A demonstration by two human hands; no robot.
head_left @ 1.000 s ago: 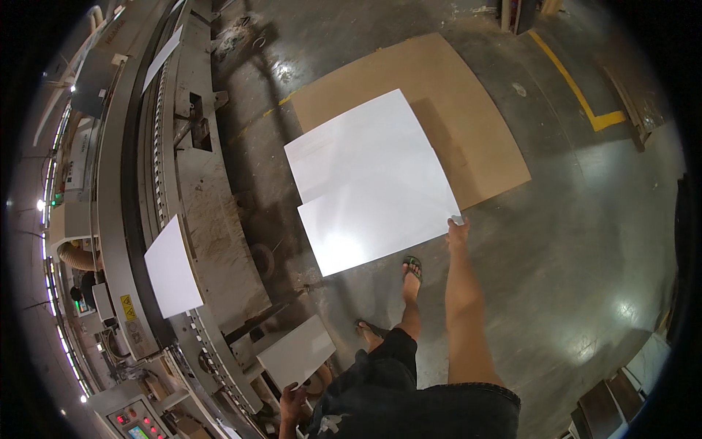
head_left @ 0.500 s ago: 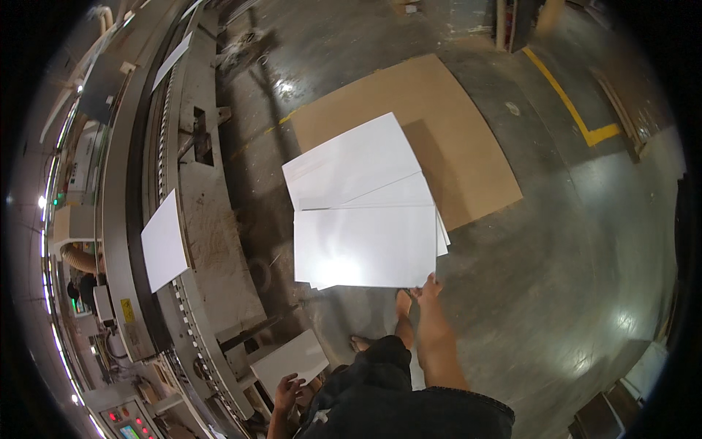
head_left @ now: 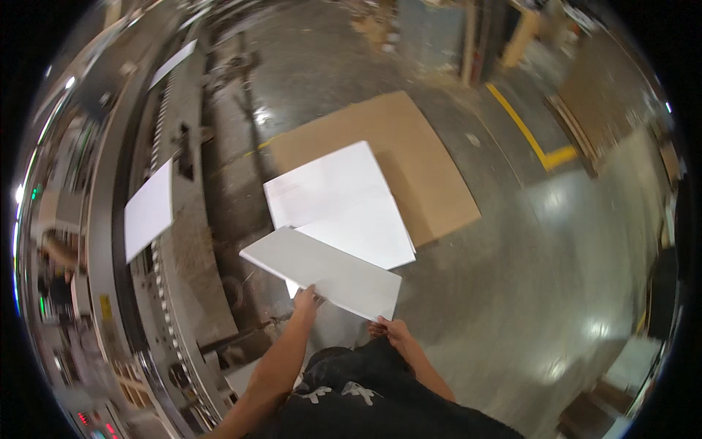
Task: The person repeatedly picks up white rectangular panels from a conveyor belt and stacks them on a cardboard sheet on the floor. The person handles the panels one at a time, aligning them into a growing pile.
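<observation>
A flat white panel [head_left: 329, 272] is held up in front of me, tilted, its long near edge toward my body. My left hand [head_left: 307, 300] grips that edge near its middle, fingers closed round it. At the near right corner, my right hand [head_left: 393, 331] pinches the same panel. Behind and below it lies a stack of larger white panels [head_left: 347, 197], partly covered by the held one. The stack rests over a brown sheet of board [head_left: 420, 164] on the floor.
Along my left runs a long machine [head_left: 194, 278] with a row of rollers. A white panel [head_left: 150, 208] lies on it, and another panel [head_left: 175, 62] sits farther along. A control panel with red lights [head_left: 95, 424] is at lower left. Boards [head_left: 632, 366] stand at lower right.
The panel at the near side of the stack has been lifted and turned. My left hand has come up from the lower left onto it; my right hand still holds its corner.
</observation>
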